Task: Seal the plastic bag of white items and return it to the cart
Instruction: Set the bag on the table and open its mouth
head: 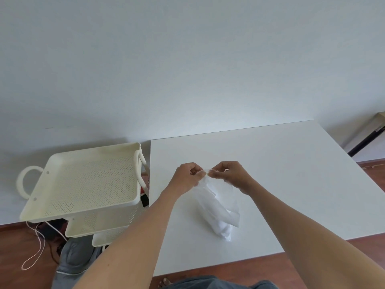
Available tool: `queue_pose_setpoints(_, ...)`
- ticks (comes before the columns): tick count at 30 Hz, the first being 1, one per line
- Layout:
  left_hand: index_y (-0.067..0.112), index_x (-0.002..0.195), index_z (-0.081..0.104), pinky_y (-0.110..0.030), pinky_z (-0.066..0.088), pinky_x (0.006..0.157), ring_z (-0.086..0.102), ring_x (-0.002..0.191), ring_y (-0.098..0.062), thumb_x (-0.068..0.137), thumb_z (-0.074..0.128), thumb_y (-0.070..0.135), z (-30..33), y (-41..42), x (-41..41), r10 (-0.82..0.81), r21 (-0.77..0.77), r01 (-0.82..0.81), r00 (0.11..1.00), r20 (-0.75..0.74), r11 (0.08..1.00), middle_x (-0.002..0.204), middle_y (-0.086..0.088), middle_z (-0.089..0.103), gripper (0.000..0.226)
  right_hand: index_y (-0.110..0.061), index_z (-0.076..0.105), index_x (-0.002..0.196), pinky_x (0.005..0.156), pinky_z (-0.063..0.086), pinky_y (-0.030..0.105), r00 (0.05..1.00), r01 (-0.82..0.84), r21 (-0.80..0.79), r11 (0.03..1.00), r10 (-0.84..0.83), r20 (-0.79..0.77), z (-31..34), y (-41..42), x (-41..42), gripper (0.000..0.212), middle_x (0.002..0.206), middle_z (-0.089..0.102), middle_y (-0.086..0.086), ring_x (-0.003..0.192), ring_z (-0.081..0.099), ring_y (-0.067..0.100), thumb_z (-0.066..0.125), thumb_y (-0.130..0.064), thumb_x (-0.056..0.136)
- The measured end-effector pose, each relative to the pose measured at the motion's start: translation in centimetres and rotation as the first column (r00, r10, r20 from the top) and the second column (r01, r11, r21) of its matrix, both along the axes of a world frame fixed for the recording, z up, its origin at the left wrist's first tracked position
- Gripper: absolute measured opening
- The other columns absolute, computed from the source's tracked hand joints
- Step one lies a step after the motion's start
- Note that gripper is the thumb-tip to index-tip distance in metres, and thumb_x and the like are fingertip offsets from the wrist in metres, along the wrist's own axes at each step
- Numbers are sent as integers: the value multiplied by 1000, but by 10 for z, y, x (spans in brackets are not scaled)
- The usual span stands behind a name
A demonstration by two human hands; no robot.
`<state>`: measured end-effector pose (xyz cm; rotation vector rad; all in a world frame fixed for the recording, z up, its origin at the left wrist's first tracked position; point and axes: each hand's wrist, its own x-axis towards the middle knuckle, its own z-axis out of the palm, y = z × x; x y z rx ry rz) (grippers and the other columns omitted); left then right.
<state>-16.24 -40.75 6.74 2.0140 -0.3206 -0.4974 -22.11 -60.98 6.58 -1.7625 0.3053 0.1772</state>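
Note:
A clear plastic bag (218, 207) holding white items stands on the white table (291, 174), its bottom resting on the surface and its top held up. My left hand (186, 178) pinches the bag's top edge from the left. My right hand (231, 174) pinches the same edge from the right, fingertips almost touching the left hand's. The cream cart (83, 184) with perforated trays stands left of the table; nothing lies in its top tray.
Two lower cart trays (100, 224) show beneath the top one. Cords and a white loop of cable (35, 253) lie on the wooden floor by the cart. A plain wall runs behind. Another table's leg (366, 140) shows at the far right.

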Motion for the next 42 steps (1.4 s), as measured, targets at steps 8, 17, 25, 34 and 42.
queue_pose_setpoints(8, 11, 87, 66, -22, 44, 60, 54, 65, -11, 78, 69, 28, 0, -3, -4, 109, 11, -109, 994, -12, 994, 79, 2, 60, 20, -4, 78, 100, 58, 41, 20, 974, -8, 210, 978, 55, -222, -3, -14, -3, 34, 71, 68, -10, 58, 45, 9, 91, -26, 78)
queue_pose_setpoints(17, 11, 92, 65, -33, 53, 68, 63, 62, -17, 91, 67, 17, 5, -9, 3, 49, -32, -50, 998, -25, 998, 79, -6, 69, 6, -15, 82, 84, 64, 45, 18, 998, 67, 47, 997, -68, 18, 1, -10, 2, 23, 93, 81, 2, 63, 55, 3, 93, -32, 73)
queue_pose_setpoints(25, 14, 83, 58, -22, 43, 60, 55, 66, -11, 80, 66, 18, 1, 0, 4, 135, 70, -137, 990, 28, 988, 85, 1, 61, 9, -17, 84, 91, 69, 48, 22, 996, -27, 46, 999, 31, -89, -2, -17, -1, 23, 90, 78, -3, 74, 61, 10, 89, -35, 79)
queue_pose_setpoints(34, 16, 89, 69, -22, 52, 62, 62, 58, -8, 89, 73, 26, 0, 7, 8, -9, 65, 5, 998, 56, 998, 74, 2, 66, 11, -14, 83, 87, 71, 49, 23, 999, -27, -20, 999, 28, 43, -2, -1, 8, 19, 82, 78, 6, 72, 62, 8, 91, -30, 78)
queue_pose_setpoints(42, 21, 93, 69, -40, 58, 81, 72, 60, -16, 88, 72, 21, -8, 16, -1, 13, 63, -11, 999, -37, 998, 64, 6, 63, 6, -13, 83, 93, 68, 53, 14, 983, -161, -73, 984, 154, -101, 1, -15, 9, 18, 90, 81, -2, 72, 68, 3, 87, -27, 82)
